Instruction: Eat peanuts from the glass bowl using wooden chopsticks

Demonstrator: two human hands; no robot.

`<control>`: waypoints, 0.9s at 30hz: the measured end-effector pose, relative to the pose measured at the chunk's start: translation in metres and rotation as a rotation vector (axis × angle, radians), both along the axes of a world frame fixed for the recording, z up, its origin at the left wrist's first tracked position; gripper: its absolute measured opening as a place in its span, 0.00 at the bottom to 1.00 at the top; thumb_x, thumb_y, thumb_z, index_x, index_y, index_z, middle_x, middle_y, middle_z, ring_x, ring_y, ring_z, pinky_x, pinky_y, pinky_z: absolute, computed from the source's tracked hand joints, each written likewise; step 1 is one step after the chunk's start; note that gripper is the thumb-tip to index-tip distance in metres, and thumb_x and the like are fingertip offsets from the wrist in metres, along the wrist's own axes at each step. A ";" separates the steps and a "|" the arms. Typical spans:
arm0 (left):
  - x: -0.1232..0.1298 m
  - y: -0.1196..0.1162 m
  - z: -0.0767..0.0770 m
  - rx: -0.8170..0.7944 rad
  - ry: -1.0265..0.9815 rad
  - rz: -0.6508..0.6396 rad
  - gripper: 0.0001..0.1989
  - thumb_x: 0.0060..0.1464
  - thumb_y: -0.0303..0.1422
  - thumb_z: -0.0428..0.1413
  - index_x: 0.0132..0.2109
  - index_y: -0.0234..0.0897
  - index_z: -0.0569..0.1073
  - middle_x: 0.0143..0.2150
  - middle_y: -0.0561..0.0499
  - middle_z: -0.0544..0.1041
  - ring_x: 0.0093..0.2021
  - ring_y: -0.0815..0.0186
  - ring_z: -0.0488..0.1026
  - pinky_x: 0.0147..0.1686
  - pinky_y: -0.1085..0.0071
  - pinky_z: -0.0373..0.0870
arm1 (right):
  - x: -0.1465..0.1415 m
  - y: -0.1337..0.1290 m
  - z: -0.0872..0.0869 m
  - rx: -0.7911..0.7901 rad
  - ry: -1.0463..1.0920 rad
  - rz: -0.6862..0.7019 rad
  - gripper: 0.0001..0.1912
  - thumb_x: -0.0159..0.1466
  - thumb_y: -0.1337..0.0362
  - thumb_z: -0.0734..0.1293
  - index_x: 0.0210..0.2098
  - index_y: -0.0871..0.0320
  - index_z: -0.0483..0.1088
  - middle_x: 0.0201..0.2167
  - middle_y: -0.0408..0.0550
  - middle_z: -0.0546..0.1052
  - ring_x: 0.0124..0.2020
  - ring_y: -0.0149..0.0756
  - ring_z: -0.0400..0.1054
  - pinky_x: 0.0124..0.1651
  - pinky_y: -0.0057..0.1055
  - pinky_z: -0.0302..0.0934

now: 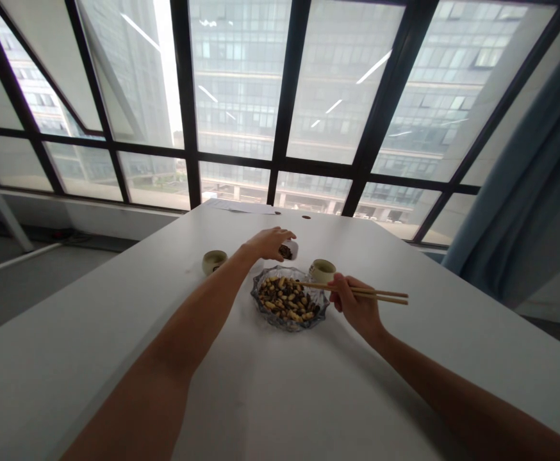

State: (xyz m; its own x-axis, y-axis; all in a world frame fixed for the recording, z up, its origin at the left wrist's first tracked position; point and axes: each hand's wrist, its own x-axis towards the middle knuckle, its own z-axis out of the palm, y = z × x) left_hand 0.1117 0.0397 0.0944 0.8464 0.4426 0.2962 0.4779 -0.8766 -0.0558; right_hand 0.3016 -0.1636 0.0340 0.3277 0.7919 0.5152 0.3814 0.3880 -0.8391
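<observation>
My left hand (271,243) is closed around a small white cup (291,248), tilted so that its mouth faces me and dark bits show inside. Just below it stands a clear glass bowl (255,296) with a scalloped rim. Peanuts and dark seeds (287,299) are heaped in the bowl. Two wooden chopsticks (380,295) are gripped in my right hand (355,304) at the bowl's right side. Their tips reach over the heap; whether they pinch anything is too small to tell.
A pale green cup (214,261) stands left of my left hand, and another green cup (323,270) is behind the bowl's right rim. White paper (241,206) lies at the far edge of the white table (280,384). Windows and a blue curtain (515,179) lie beyond.
</observation>
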 end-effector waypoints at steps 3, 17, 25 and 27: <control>0.000 -0.002 0.001 -0.006 0.006 0.022 0.37 0.48 0.37 0.67 0.64 0.43 0.62 0.63 0.47 0.71 0.61 0.55 0.66 0.56 0.65 0.64 | 0.003 0.008 0.001 0.001 0.225 -0.023 0.29 0.57 0.37 0.70 0.26 0.60 0.75 0.15 0.43 0.70 0.13 0.28 0.60 0.13 0.25 0.52; 0.006 -0.019 0.013 -0.013 0.027 -0.014 0.36 0.50 0.36 0.66 0.64 0.44 0.63 0.57 0.47 0.74 0.55 0.56 0.70 0.51 0.67 0.66 | 0.009 0.014 0.001 0.254 0.037 -0.051 0.23 0.64 0.43 0.67 0.30 0.59 0.74 0.19 0.44 0.73 0.18 0.29 0.65 0.19 0.28 0.59; 0.006 -0.018 0.012 -0.013 0.062 0.029 0.34 0.52 0.39 0.64 0.64 0.45 0.64 0.57 0.46 0.74 0.56 0.55 0.71 0.51 0.65 0.67 | 0.006 0.017 0.004 0.219 0.071 -0.009 0.28 0.62 0.38 0.66 0.29 0.59 0.75 0.18 0.45 0.73 0.18 0.29 0.63 0.19 0.26 0.58; 0.006 -0.017 0.011 -0.022 0.081 0.048 0.33 0.53 0.41 0.63 0.64 0.44 0.64 0.57 0.45 0.75 0.55 0.55 0.71 0.51 0.64 0.67 | 0.004 0.013 0.009 0.185 0.096 0.017 0.32 0.63 0.36 0.63 0.24 0.59 0.74 0.15 0.45 0.71 0.16 0.29 0.62 0.17 0.26 0.56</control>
State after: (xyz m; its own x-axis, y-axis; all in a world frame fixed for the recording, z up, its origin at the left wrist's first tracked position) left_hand 0.1174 0.0231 0.1053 0.8450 0.4884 0.2179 0.5138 -0.8545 -0.0770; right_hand 0.3058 -0.1503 0.0425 0.3694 0.6929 0.6192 0.2950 0.5444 -0.7852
